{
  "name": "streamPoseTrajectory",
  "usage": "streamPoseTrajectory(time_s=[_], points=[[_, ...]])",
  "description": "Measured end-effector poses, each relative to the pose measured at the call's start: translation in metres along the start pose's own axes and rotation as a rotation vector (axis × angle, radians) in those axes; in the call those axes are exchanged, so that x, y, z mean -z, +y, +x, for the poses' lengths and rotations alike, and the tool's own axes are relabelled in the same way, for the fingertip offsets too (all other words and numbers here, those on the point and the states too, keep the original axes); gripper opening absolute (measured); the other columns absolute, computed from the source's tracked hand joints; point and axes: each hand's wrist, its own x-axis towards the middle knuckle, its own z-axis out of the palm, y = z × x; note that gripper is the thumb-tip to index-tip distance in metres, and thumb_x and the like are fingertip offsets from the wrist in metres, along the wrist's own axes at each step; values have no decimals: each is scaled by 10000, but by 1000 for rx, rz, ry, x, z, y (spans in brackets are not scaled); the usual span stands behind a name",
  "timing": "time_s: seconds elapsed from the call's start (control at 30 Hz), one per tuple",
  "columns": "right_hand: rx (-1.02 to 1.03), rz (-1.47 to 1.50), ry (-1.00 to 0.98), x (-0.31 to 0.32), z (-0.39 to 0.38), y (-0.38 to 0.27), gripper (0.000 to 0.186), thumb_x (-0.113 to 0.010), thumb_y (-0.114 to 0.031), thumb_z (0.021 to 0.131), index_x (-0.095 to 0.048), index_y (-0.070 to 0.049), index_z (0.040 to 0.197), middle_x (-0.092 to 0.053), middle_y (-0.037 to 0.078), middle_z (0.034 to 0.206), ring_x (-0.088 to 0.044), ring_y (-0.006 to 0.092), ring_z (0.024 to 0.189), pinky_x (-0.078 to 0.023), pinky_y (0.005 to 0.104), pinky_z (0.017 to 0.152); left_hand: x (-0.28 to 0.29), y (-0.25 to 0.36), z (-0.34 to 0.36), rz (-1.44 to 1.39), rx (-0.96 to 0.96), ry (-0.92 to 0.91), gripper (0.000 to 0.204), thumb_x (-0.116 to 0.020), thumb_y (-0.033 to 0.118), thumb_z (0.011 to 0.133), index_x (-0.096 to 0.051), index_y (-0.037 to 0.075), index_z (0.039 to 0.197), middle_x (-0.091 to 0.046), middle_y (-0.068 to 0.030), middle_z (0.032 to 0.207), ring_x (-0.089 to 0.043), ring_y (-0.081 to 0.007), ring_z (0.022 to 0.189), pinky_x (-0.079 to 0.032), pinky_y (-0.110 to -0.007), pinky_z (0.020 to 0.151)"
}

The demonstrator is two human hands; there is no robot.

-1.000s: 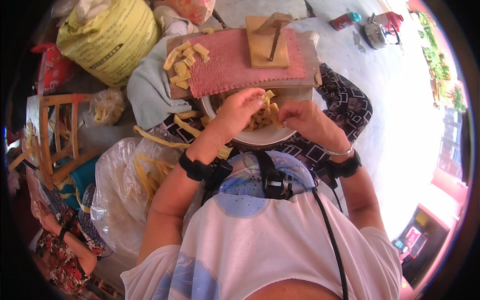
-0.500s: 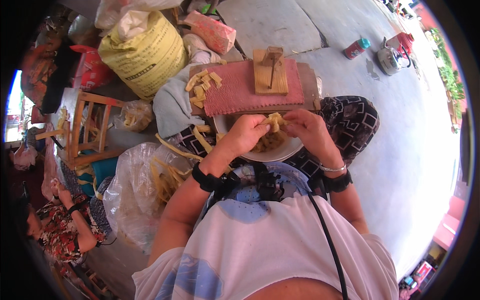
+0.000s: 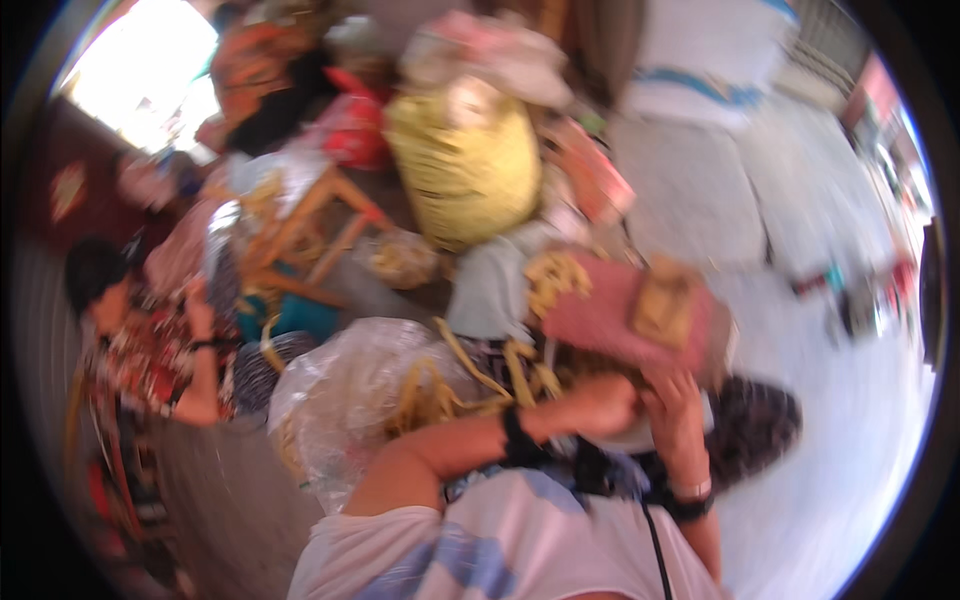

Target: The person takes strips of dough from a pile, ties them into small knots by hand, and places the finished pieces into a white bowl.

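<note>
Blurred by motion, my left hand [image 3: 603,402] and my right hand [image 3: 677,408] meet over a white bowl [image 3: 632,437]. Both look closed, fingertips together; whatever is between them cannot be made out. Just beyond lies a board covered with a pink cloth [image 3: 590,318], bearing a wooden block [image 3: 667,304] on its right. Short yellow folded pieces [image 3: 556,284] are heaped at its left end. Long yellow strips [image 3: 425,397] trail from a clear plastic bag [image 3: 325,385] beside my left forearm.
Further off stand a full yellow sack [image 3: 465,165] and a pink box [image 3: 588,170]. An overturned-looking wooden stool [image 3: 318,230] is at the left, near another person [image 3: 150,340] in a patterned top. A blurred kettle [image 3: 858,308] is on the floor at right.
The view has swung left, so the scene sits further right and the person at left shows more. My hands stay together over the bowl; the yellow piece seen between them is now indiscernible.
</note>
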Motion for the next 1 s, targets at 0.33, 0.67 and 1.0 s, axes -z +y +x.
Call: streamPoseTrajectory(time_s=[0.33,0.67,1.0], points=[[-477,1142,-179,49,-58,-4,67,-613,-5,828,-627,12,765,-552,49,569,-481,141,381,-414,291,377,29,52,16,-451,-463,27,182,-580,132,878,-613,-9,768,-638,-136,739,-617,-229,686,-469,-345,627],[-250,12,649,61,47,-11,263,-570,-52,926,-675,-82,1165,-654,26,773,-526,49,624,-443,221,559,65,86,38,-824,-402,23,151,-576,130,935,-578,14,1031,-583,4,778,-537,-63,659,-453,-211,581],[-661,1682,100,-11,-26,26,326,-556,-274,976,-642,15,1101,-675,102,1048,-653,213,938,-522,355,842,11,20,32,-25,-687,493,285,-599,40,826,-654,26,1105,-633,-87,987,-635,-288,827,-515,-340,726]])
